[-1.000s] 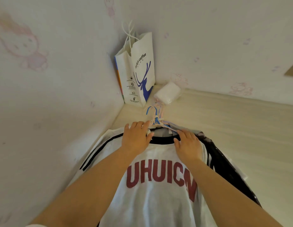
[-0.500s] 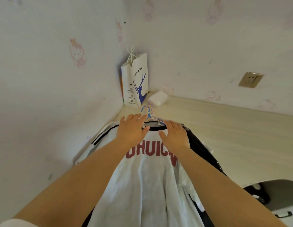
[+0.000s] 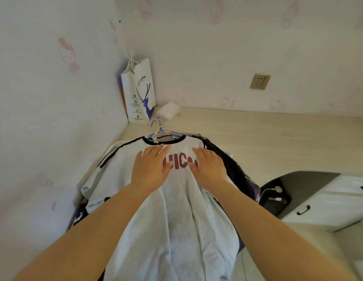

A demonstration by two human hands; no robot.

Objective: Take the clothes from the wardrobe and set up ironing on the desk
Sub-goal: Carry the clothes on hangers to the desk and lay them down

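From the head camera, a white short-sleeved T-shirt with a black collar, black shoulder stripes and dark red letters (image 3: 172, 209) lies spread face-up on the pale wood-grain bench (image 3: 267, 138), its hem hanging toward the viewer. It lies on top of a dark garment (image 3: 233, 167) that shows at its right edge. Pale blue and white plastic hangers (image 3: 158, 129) stick out at the collar. The left hand (image 3: 151, 169) lies flat on the chest of the shirt, fingers straight and together, gripping nothing. The right hand (image 3: 208, 169) lies flat just beside it, fingers likewise extended, covering part of the lettering. In the corner stands a white paper bag with a blue deer (image 3: 139, 92), a small white packet (image 3: 168, 111) next to it. A wall socket (image 3: 260, 81) sits on the wallpapered wall.
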